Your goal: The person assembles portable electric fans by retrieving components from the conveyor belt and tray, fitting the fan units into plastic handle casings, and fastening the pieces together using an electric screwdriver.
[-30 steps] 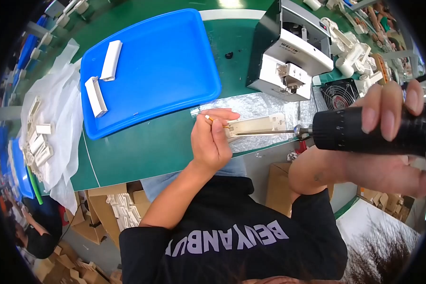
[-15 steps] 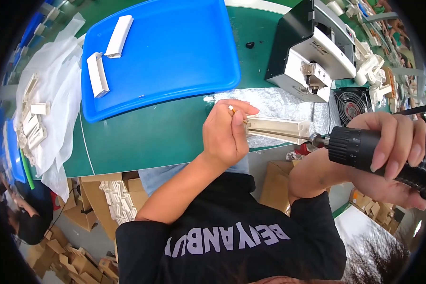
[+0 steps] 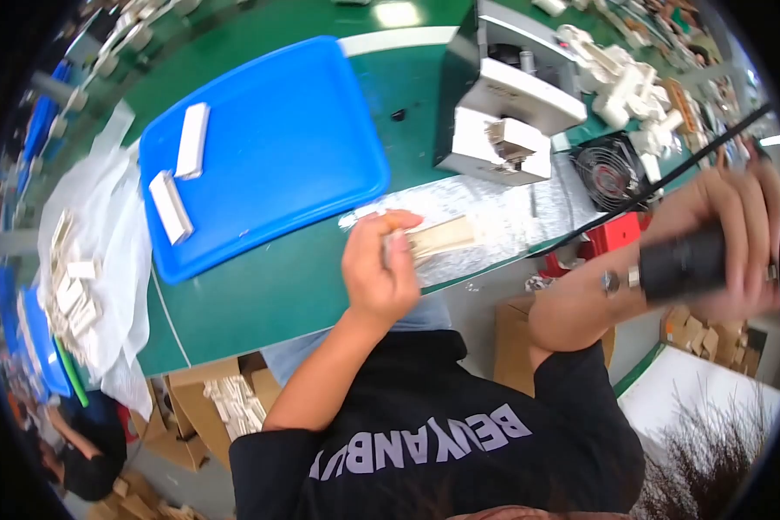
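Head cam: white part (image 3: 446,236) is gripped in curled L hand (image 3: 377,270), over worktop (image 3: 234,305) nr front edge; blk driver (image 3: 680,265) is held in R hand (image 3: 744,238), wrapped round it, apart from part. 2 pcs (image 3: 192,141) left in tray (image 3: 277,165).

Left of me, a whitish sheet (image 3: 120,290) bearing small white pieces (image 3: 80,303). Far right, I see a black fan (image 3: 609,173). Right, a red object (image 3: 613,236). Near left: open carton (image 3: 198,425), person in black (image 3: 95,468).
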The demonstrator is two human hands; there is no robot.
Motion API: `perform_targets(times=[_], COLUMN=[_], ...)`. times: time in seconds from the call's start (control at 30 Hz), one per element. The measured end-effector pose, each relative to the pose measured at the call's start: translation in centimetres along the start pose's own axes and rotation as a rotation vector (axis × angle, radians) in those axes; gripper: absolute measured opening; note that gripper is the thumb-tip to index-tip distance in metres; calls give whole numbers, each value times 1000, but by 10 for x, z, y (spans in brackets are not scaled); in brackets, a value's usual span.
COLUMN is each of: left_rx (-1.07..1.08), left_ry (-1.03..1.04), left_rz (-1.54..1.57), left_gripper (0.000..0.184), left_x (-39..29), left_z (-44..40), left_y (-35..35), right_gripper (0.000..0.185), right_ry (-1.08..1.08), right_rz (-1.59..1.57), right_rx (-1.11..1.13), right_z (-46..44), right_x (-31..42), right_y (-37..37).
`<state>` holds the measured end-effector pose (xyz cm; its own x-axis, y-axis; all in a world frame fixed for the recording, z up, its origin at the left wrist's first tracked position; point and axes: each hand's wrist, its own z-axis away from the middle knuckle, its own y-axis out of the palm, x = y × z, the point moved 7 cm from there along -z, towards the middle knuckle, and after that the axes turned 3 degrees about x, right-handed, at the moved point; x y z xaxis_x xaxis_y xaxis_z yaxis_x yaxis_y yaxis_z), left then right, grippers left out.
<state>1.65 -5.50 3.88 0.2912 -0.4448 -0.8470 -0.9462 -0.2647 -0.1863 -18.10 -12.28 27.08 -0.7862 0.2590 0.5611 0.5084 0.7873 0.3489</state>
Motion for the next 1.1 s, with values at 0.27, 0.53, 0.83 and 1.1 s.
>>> perform_targets(times=[0.27,0.53,0.83,1.1], left_rx=[-51,-14,44,36], left_ry=[-48,7,11,10], left_rz=[193,67,3,18], left_gripper=[5,6,14,12], left_x=[12,3,-1,-1], left_z=[8,4,3,3], left_y=[6,4,5,3], right_gripper=[43,61,53,54], right_ry=[-397,184,110,69], right_rz=[1284,63,-1,42], right_rx=[-466,-192,-187,-147], right_z=[-19,10,13,13], right_x=[-21,-22,-43,-60], right_y=[-23,-16,4,17])
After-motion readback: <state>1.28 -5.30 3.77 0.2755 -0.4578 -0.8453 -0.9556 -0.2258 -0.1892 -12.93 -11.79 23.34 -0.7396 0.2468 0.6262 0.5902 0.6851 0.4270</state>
